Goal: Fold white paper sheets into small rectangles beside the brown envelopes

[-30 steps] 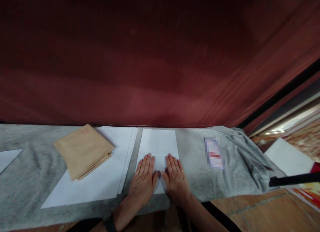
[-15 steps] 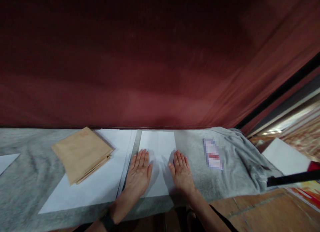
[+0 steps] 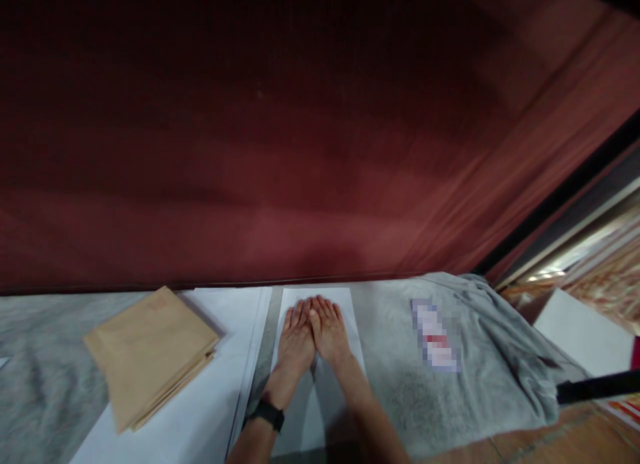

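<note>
A white sheet of paper (image 3: 340, 303) lies flat on the grey cloth. My left hand (image 3: 297, 337) rests palm down on it, fingers stretched out, with a dark band at the wrist. Beside it, my right hand (image 3: 329, 332) also lies flat on the sheet, its thumb over the edge of the left hand. Neither hand grips anything. Left of them is a stack of larger white sheets (image 3: 245, 317), and several brown paper envelopes (image 3: 155, 351) are piled askew on top of it.
A grey cloth (image 3: 390, 357) covers the work surface. To the right lies a small blurred-out printed slip (image 3: 435, 337). Dark red fabric (image 3: 300, 151) rises behind the far edge. A black bar (image 3: 595, 387) and a white panel (image 3: 580, 331) stand at the right, above the tiled floor (image 3: 480, 452).
Both hands have moved inward from the sheet's side edges and now meet near its far middle. The view has shifted, so the surface sits lower in the picture.
</note>
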### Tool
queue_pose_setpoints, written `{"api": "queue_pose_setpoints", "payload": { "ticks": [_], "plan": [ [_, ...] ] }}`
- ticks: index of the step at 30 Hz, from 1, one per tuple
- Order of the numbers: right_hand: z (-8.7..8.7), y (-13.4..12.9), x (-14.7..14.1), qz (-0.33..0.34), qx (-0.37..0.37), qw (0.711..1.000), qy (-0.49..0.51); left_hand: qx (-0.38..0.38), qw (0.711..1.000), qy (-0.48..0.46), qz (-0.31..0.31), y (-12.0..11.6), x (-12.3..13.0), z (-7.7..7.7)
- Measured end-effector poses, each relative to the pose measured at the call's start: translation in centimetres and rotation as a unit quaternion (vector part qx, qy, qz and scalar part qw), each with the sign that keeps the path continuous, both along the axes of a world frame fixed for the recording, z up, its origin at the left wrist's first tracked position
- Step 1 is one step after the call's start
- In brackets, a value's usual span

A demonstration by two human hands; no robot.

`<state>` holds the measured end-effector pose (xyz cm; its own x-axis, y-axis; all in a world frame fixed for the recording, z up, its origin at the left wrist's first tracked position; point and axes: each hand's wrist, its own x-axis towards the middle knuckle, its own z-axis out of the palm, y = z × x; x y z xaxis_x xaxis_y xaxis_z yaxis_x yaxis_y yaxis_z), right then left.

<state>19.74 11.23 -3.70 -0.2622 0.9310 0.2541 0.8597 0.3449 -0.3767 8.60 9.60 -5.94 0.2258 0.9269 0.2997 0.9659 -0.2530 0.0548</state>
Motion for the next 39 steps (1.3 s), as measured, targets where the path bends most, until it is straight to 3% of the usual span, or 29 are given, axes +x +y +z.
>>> {"api": "queue_pose_setpoints", "payload": {
  "ticks": [5, 14, 22, 26, 28, 32, 36, 39],
  "plan": [
    [-0.3, 1.0, 0.0, -0.030, 0.011, 0.999, -0.033, 0.013, 0.998, -0.039, 0.047, 0.9, -0.3, -0.5],
    [-1.7, 1.7, 1.9, -0.120, 0.032, 0.990, -0.066, 0.043, 0.987, -0.070, 0.141, 1.0, -1.3, 0.5],
    [-0.9, 1.0, 4.8, -0.161, 0.008, 0.985, -0.067, 0.066, 0.984, -0.115, 0.119, 0.2, -2.7, 0.5],
    [-0.2, -0.5, 5.4, -0.196, 0.016, 0.979, -0.054, 0.078, 0.986, -0.118, 0.092, -1.1, -1.7, 0.6],
    [-0.1, -2.3, 5.0, -0.172, 0.033, 0.984, -0.038, 0.081, 0.989, -0.114, 0.044, -2.8, -0.5, 0.6],
    [-0.5, -7.6, 3.5, -0.052, 0.060, 0.997, -0.006, 0.097, 0.992, -0.055, -0.067, -7.4, 0.9, -0.6],
    [-1.1, -11.9, 3.1, 0.026, 0.078, 0.997, -0.001, 0.102, 0.990, -0.011, -0.100, -10.3, 0.1, -1.9],
    [-1.2, -12.9, 4.2, 0.037, 0.095, 0.995, -0.015, 0.092, 0.991, -0.009, -0.093, -10.7, -0.8, -1.7]
  ]
}}
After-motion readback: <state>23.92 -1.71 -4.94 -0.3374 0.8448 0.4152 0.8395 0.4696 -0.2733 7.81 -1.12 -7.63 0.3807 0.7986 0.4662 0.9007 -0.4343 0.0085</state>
